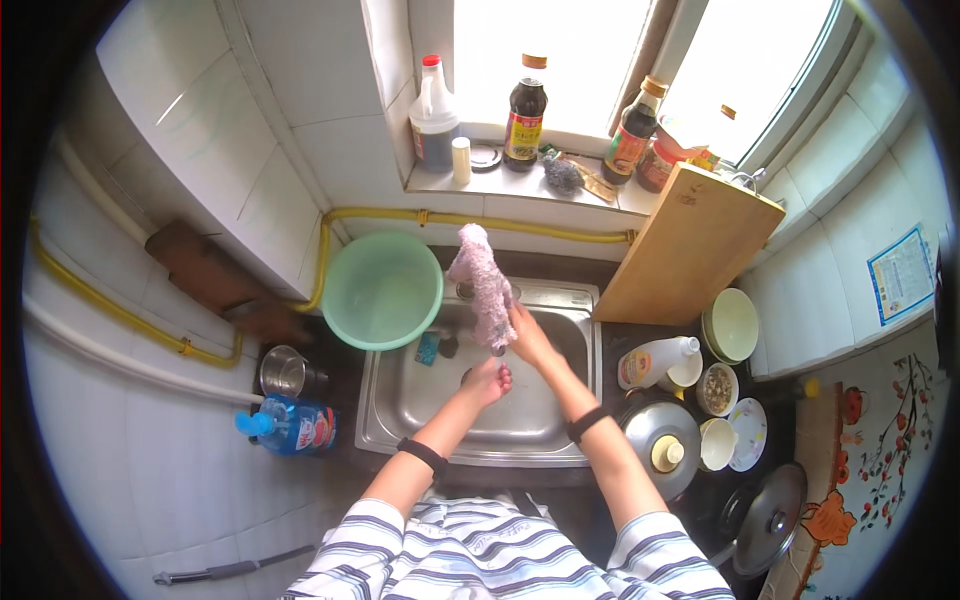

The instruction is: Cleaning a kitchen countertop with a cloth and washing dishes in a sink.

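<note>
A pink fluffy cloth hangs in folds over the faucet area, above the stainless steel sink. My right hand is at the cloth's right side, touching it; its fingers are partly hidden, so its hold cannot be told. Just below the cloth's lower end, my left hand has its fingers curled, with nothing visible in them. A small blue packet and a dark round item lie inside the sink at its upper left.
Left of the sink are a green plastic basin, a metal pot and a blue pump bottle. A wooden cutting board, a white bottle, bowls and a lidded pot stand at right. Sauce bottles line the windowsill.
</note>
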`<state>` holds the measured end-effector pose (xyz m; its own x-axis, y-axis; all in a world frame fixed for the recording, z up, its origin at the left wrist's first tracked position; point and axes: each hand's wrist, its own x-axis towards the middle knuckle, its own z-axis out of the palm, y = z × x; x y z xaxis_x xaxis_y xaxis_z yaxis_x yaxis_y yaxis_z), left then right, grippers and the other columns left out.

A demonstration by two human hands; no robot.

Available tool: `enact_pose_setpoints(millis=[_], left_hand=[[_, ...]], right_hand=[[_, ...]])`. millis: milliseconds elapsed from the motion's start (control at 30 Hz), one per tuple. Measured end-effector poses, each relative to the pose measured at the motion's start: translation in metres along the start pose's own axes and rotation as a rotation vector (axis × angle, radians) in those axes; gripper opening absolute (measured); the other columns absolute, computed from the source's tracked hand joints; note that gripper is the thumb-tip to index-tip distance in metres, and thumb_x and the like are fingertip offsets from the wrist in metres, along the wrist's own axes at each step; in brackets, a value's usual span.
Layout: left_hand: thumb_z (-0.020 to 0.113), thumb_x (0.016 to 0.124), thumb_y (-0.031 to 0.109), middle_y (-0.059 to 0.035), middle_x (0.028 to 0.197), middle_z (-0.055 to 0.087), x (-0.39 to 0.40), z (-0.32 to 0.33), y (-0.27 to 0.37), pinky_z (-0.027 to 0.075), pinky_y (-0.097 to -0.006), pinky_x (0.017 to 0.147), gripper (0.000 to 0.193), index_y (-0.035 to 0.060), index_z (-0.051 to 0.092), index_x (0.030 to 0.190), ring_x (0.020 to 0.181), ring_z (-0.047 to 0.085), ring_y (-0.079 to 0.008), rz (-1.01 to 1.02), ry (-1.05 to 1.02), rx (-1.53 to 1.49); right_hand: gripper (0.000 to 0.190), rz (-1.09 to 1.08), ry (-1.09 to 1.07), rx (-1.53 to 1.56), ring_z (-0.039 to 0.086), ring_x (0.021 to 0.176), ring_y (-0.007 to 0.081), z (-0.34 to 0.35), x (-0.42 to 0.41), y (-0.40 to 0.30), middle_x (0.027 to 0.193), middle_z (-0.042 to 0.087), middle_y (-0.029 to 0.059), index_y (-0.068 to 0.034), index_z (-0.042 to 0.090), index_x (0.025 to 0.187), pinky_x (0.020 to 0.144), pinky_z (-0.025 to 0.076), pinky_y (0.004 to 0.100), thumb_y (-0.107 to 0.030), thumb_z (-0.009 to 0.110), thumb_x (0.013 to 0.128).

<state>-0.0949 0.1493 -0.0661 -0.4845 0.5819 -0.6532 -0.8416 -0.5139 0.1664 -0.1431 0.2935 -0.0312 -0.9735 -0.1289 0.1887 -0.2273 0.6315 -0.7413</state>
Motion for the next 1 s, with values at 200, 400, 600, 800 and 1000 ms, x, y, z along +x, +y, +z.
enact_pose_setpoints(millis=[200,400,600,800,1000], left_hand=[[0.035,0.083,0.048,-0.0155,0.083,0.063,0.042,0.013,-0.032,0.047,-0.0384,0.07,0.048,0.0091,0.058,0.099,0.079,0.06,-0.0303,0.502,0.603,1.33],[0.03,0.081,0.058,-0.0157,0.111,0.056,0.038,0.013,-0.032,0.033,-0.0467,0.09,0.058,0.013,0.057,0.107,0.107,0.048,-0.038,0.443,0.774,1.513],[0.026,0.079,0.065,-0.0149,0.143,0.014,0.017,0.033,-0.02,0.008,-0.0474,0.106,0.083,0.0066,0.02,0.137,0.132,0.006,-0.034,0.222,0.441,1.447],[0.03,0.077,0.068,-0.0248,0.14,0.01,0.042,-0.042,-0.048,0.003,-0.0491,0.104,0.086,0.0032,0.025,0.134,0.13,0.0,-0.0421,0.372,0.493,1.259],[0.047,0.08,0.046,-0.0188,0.124,0.044,-0.077,-0.039,0.019,0.017,-0.0536,0.1,0.056,0.0088,0.047,0.121,0.119,0.037,-0.0333,0.174,0.396,1.962]], right_hand=[[0.044,0.972,0.304,1.423,0.054,0.087,0.0212,0.056,-0.073,-0.019,0.095,0.057,0.0092,-0.005,0.051,0.105,0.079,0.043,0.0331,-0.045,0.039,0.089],[0.043,0.998,0.306,1.874,0.056,0.08,0.02,0.058,-0.079,-0.043,0.087,0.057,0.0061,-0.011,0.053,0.099,0.069,0.046,0.0335,-0.051,0.042,0.086],[0.049,1.004,0.298,1.88,0.055,0.079,0.0219,0.063,-0.068,-0.026,0.085,0.057,0.0055,-0.011,0.05,0.103,0.067,0.046,0.037,-0.056,0.043,0.083],[0.045,1.228,0.186,1.645,0.052,0.094,0.0245,0.091,-0.072,-0.021,0.106,0.053,0.009,-0.012,0.047,0.111,0.08,0.043,0.0376,-0.048,0.045,0.084],[0.062,0.857,-0.488,0.254,0.041,0.116,0.0348,0.119,-0.125,0.058,0.129,0.038,0.0207,-0.008,0.041,0.126,0.097,0.029,0.0482,-0.046,0.052,0.078]])
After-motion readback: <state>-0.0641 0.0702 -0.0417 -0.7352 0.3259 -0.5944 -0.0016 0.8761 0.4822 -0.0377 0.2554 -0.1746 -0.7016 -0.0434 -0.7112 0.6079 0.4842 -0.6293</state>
